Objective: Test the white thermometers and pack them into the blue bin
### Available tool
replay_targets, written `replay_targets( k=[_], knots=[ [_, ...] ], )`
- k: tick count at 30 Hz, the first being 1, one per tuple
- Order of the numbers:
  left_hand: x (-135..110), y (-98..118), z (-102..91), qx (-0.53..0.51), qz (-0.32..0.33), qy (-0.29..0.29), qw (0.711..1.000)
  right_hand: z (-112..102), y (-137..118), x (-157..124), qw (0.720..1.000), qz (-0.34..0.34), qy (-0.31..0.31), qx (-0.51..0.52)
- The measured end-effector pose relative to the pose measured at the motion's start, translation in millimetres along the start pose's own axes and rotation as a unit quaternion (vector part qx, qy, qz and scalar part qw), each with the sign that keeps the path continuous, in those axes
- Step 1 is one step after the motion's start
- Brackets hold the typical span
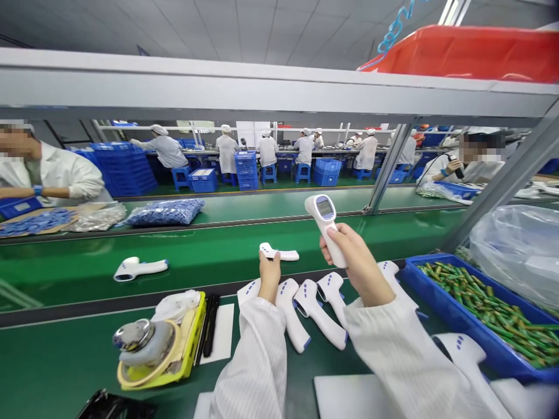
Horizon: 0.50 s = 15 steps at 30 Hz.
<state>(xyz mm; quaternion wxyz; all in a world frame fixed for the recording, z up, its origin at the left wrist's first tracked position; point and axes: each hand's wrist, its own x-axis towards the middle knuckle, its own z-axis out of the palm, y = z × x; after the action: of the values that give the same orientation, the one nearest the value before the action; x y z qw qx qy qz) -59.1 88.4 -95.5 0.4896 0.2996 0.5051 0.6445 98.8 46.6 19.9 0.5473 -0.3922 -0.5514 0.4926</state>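
Observation:
My right hand (358,265) is raised and shut around the handle of a white infrared thermometer (324,210), with its grey display facing up. My left hand (269,277) closes on the head end of another white thermometer (280,253) above the green conveyor belt (218,256). Several more thermometers lie on the green bench below my forearms, the nearest being one (286,308) under my left wrist. A further thermometer (140,269) lies alone on the belt to the left. White striped sleeves cover my forearms.
A blue crate (463,308) of green cylindrical parts and a clear plastic bag (519,250) stand at right. A round machine on a yellow base (144,346) sits at left. A grey shelf beam (262,87) crosses overhead. Co-workers sit across the belt (43,169).

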Motion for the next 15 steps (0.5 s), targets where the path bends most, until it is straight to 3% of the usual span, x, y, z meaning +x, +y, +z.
replay_targets(
  k=[3, 5, 7, 12, 15],
  knots=[
    [-21.5, 31.6, 11.5, -0.014, 0.033, -0.059, 0.998, 25.2, 9.3, 5.0, 0.999, 0.011, 0.0, 0.05],
    [-40.4, 53.9, 18.4, -0.043, 0.095, -0.147, 0.984, 37.8, 15.6, 4.1, 0.999, 0.013, -0.003, 0.053],
    [-56.8, 70.1, 22.1, -0.054, 0.166, -0.189, 0.966, 46.0, 20.8, 1.1, 0.999, 0.006, -0.021, 0.039],
    [-73.7, 79.8, 21.8, 0.029, 0.24, -0.097, 0.965, 33.9, 25.4, -13.5, 0.991, -0.022, -0.126, -0.035],
    [-77.1, 79.0, 22.2, 0.125, 0.257, -0.063, 0.956, 6.7, 25.0, -34.7, 0.962, 0.01, -0.189, -0.197]
  ],
)
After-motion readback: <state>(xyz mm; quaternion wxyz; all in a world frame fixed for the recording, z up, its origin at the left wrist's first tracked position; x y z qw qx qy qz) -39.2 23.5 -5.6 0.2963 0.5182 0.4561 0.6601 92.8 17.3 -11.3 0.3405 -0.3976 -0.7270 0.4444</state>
